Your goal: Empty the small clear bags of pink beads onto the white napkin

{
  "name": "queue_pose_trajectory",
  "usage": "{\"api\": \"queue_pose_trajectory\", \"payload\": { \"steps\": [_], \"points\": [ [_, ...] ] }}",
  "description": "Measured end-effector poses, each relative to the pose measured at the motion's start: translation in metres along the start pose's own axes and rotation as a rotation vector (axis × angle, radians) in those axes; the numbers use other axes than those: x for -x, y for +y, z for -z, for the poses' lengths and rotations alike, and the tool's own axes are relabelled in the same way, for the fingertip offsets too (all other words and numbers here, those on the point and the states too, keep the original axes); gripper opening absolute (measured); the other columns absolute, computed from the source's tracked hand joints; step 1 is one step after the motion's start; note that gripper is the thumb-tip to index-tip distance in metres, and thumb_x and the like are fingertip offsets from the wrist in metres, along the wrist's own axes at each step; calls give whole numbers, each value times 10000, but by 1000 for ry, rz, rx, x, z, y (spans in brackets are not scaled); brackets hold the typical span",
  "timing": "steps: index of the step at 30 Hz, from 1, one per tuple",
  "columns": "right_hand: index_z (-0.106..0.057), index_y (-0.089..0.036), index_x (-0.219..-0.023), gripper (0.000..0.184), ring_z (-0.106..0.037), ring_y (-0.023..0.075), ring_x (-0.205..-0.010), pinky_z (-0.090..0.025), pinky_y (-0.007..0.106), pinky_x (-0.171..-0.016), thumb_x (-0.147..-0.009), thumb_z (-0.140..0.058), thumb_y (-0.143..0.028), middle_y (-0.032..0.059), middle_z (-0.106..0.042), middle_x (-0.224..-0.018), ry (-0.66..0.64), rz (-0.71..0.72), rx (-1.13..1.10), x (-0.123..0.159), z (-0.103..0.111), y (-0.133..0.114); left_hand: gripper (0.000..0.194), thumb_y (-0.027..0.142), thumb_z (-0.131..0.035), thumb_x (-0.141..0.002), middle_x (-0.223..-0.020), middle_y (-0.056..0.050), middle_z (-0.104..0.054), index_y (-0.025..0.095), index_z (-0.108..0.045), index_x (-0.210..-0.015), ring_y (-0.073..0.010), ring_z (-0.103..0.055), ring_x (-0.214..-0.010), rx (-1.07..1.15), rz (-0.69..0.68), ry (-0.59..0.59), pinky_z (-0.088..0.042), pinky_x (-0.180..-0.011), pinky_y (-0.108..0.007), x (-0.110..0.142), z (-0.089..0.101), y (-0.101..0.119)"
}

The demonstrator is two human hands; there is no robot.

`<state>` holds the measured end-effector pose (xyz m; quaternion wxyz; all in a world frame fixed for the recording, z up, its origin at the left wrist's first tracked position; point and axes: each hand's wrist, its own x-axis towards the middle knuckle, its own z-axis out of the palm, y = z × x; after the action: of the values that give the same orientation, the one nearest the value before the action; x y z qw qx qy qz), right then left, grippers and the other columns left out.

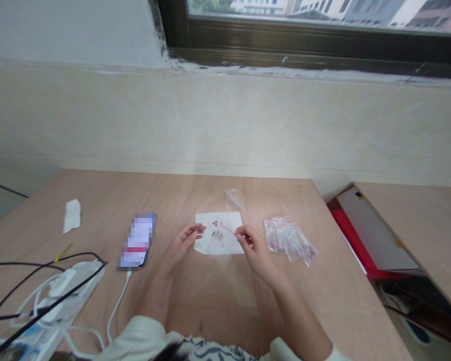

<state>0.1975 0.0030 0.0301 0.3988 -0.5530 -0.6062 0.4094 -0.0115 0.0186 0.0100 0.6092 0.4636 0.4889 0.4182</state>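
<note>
A white sheet of paper point(229, 246) lies on the desk between my hands, with small red and dark bits point(215, 223) on it. My right hand point(252, 245) is at the paper's right edge, fingers pinched on one end of a thin pink stick or cord point(226, 228). Its other end reaches left over the sheet towards the red bits. My left hand point(186, 238) hovers by the left edge of the paper, its fingers loosely stretched and apart, holding nothing that I can see. The bits are too small to name.
Right of the paper sits a pile of clear zip bags point(287, 238) with small pinkish contents. Another clear bag point(234, 199) lies behind the sheet. On the left are a phone point(137, 243) on a white cable, a white scrap point(72, 215) and a power strip point(69, 293) with tangled cords.
</note>
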Motion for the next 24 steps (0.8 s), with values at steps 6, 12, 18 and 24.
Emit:
{"api": "queue_pose_trajectory", "payload": {
  "steps": [6, 12, 18, 24],
  "points": [
    [-535, -181, -745, 145, -473, 149, -725, -356, 254, -633, -783, -421, -263, 33, -547, -753, -16, 76, 119, 4, -2, -9, 178, 319, -557, -701, -714, -7, -590, 150, -604, -734, -120, -530, -667, -244, 26, -208, -409, -617, -217, 2, -20, 20],
    [-516, -169, -655, 218, -481, 134, -627, -365, 242, -584, -708, -506, -380, 8, -530, -659, -48, -197, -181, 6, -11, 6, 178, 314, -542, -709, -659, 7, -553, 144, -579, -670, -114, -512, -646, -283, -40, -149, -390, -600, -209, 6, -21, 17],
    [-522, -182, -640, 210, -478, 125, -648, -359, 225, -595, -687, -541, -386, -5, -522, -667, -72, -181, -322, 6, -12, 4, 153, 281, -546, -707, -682, -9, -557, 148, -577, -639, -130, -510, -687, -292, -170, -143, -384, -657, -231, 5, -17, 16],
    [-547, -175, -627, 223, -481, 129, -636, -362, 237, -611, -672, -561, -393, 0, -536, -636, -75, -205, -411, 5, -10, -6, 141, 258, -542, -708, -679, -7, -543, 147, -557, -621, -132, -505, -690, -262, -186, -134, -381, -665, -237, 5, -19, 19]
  ]
}}
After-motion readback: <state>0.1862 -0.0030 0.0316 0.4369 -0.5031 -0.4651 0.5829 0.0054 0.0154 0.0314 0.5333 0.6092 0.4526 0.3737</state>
